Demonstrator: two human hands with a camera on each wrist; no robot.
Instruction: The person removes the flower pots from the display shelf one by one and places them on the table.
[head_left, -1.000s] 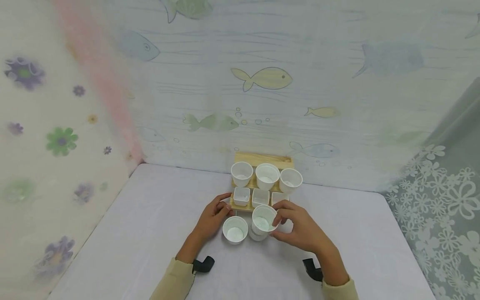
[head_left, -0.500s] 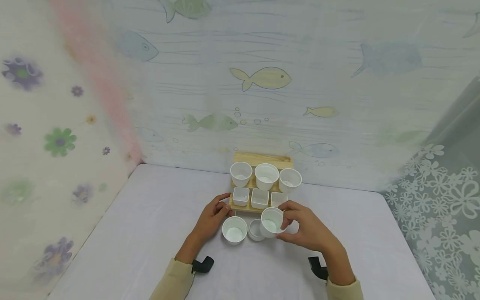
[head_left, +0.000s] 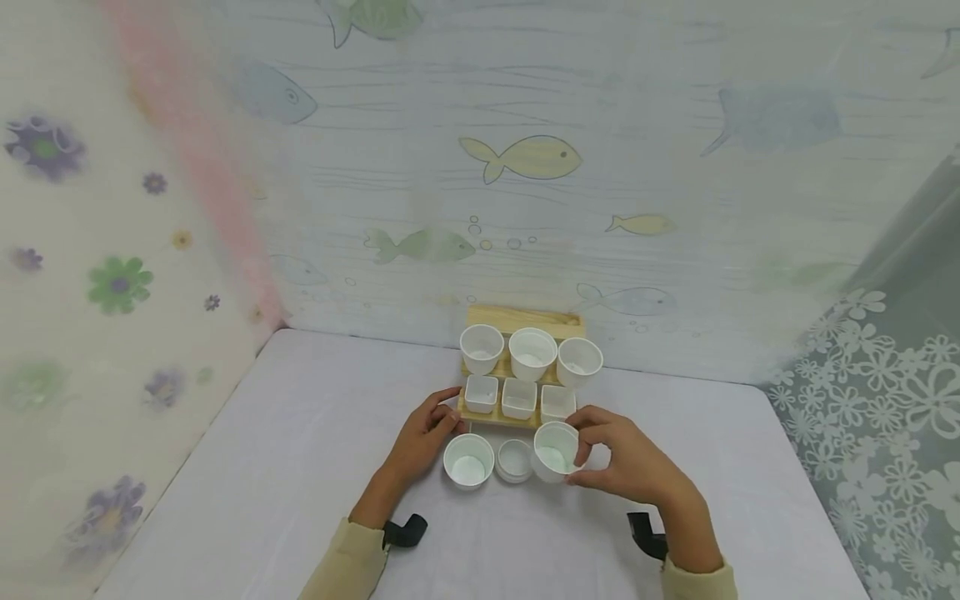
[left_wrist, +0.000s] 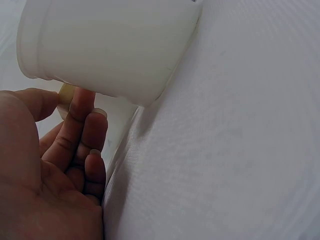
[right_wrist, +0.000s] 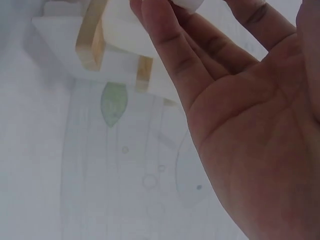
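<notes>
My right hand pinches a round white plastic cup by its right side, mouth tipped up toward me. Only a sliver of that cup shows in the right wrist view, at the fingertips. At the front left corner of a stepped wooden rack, my left hand grips the edge. In the left wrist view its thumb and forefinger meet at the wood, partly hidden by a big cup. Another round cup and a smaller round one stand before the rack.
On the rack's upper step are three round cups, one of them in the middle. Three small square cups, including the left one, fill the lower step. A white cloth covers the table, and a fish-patterned curtain hangs behind.
The cup in my right hand has moved to the right, off the small round cup, which now shows fully. My left hand has stayed at the rack.
</notes>
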